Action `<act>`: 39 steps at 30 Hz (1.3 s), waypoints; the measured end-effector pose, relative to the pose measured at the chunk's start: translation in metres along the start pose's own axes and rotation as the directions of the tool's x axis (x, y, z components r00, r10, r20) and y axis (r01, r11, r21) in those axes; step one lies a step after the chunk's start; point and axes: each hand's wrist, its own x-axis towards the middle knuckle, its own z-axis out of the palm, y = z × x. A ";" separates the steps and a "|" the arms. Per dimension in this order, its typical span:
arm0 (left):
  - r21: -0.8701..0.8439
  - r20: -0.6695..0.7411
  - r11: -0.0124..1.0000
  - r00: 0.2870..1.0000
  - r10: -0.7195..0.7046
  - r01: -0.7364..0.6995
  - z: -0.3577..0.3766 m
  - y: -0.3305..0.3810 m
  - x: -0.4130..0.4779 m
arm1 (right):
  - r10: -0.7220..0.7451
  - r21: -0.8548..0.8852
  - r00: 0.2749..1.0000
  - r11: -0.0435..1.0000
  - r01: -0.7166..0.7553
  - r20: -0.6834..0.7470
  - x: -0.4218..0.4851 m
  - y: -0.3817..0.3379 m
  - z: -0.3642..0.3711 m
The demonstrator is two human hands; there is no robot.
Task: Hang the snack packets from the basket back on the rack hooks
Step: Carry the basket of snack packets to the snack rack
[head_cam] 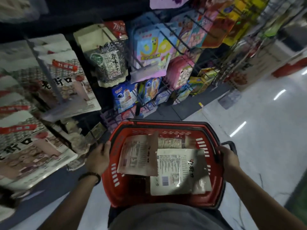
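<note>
A red plastic basket (pixel 114 193) is held in front of my body, low in the view. My left hand (pixel 98 157) grips its left rim and my right hand (pixel 230 161) grips its right rim beside the black handle (pixel 231 145). Inside lie white snack packets, back side up: one tilted at the left (pixel 138 156), a larger one at the right (pixel 179 171), and another partly hidden behind them (pixel 169 142). The wire rack (pixel 196 52) with hooks stands ahead, hung with colourful packets. White packets of the same kind (pixel 66 80) hang at the left.
A dark shelf unit with hanging bags fills the left and upper view. Shiny white floor (pixel 265 146) stretches to the right of the rack. A red-and-white fixture (pixel 289 67) stands at the far right. My grey shirt fills the bottom middle.
</note>
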 end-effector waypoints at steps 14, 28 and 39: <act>-0.105 -0.287 0.971 0.928 -0.237 0.216 0.094 0.005 -0.036 | 0.018 -0.193 0.904 0.979 0.072 0.426 0.138 -0.087 0.066; -0.166 -0.145 0.758 0.745 -0.651 0.630 0.309 -0.040 -0.012 | 0.109 -0.431 0.851 0.890 0.147 0.514 0.346 -0.018 0.116; -0.090 0.036 0.743 0.748 -0.663 0.663 0.422 -0.140 0.100 | 0.197 -0.475 0.805 0.872 0.117 0.559 0.534 0.140 0.171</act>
